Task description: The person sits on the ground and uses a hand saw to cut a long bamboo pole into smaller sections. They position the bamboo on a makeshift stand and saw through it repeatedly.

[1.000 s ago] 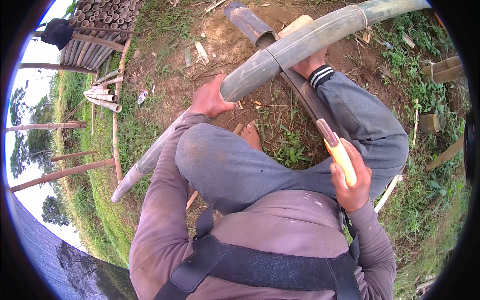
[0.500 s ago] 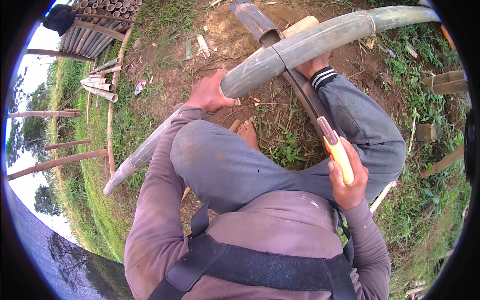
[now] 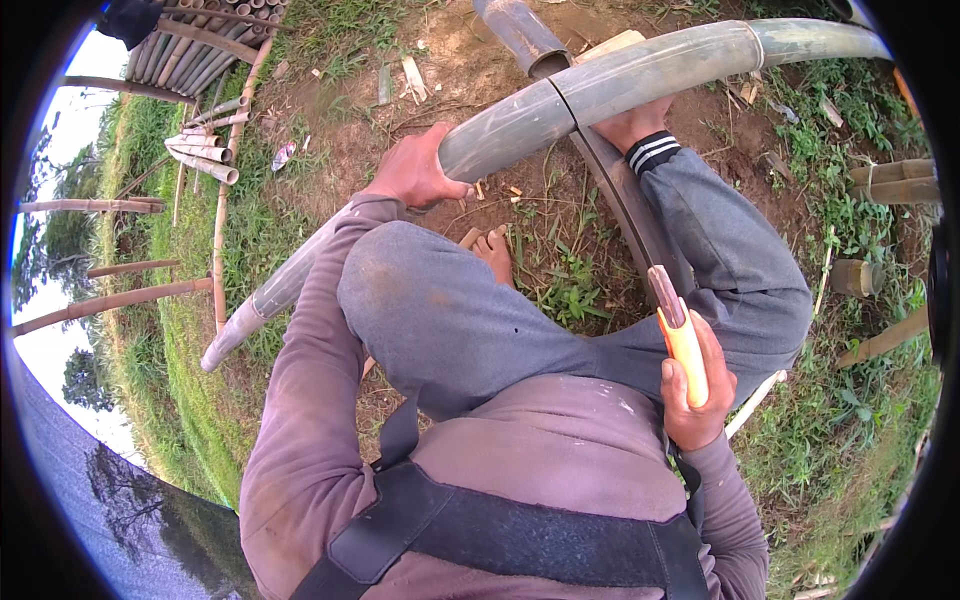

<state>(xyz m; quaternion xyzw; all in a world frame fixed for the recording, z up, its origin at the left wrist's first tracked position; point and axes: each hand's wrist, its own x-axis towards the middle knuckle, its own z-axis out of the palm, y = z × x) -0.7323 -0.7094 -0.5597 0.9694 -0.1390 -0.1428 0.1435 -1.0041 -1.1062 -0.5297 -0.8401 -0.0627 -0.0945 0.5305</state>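
Note:
A thick grey-green bamboo pole [image 3: 660, 72] crosses in front of me, from the upper right down to the left, past my left arm. My left hand [image 3: 415, 172] is wrapped round it, left of a dark slit. In my right hand [image 3: 706, 405] is a handsaw by its yellow-orange handle [image 3: 686, 355]. The long dark saw blade [image 3: 606, 180] runs away from me to that slit in the pole. How deep the blade sits in the bamboo I cannot tell. Just beyond the slit lies an open-ended bamboo piece [image 3: 520, 38].
My bare foot [image 3: 494, 256] rests on the ground below the pole. Small bamboo offcuts [image 3: 414, 78] lie on the dirt. A rack of stacked bamboo [image 3: 190, 55] and several cut poles [image 3: 203, 155] are at the far left. Bamboo stumps [image 3: 858, 278] stand in the right-hand grass.
My right hand has drawn the saw back toward me, so the handle is farther from the pole. My left hand keeps its hold. The whole view has shifted slightly.

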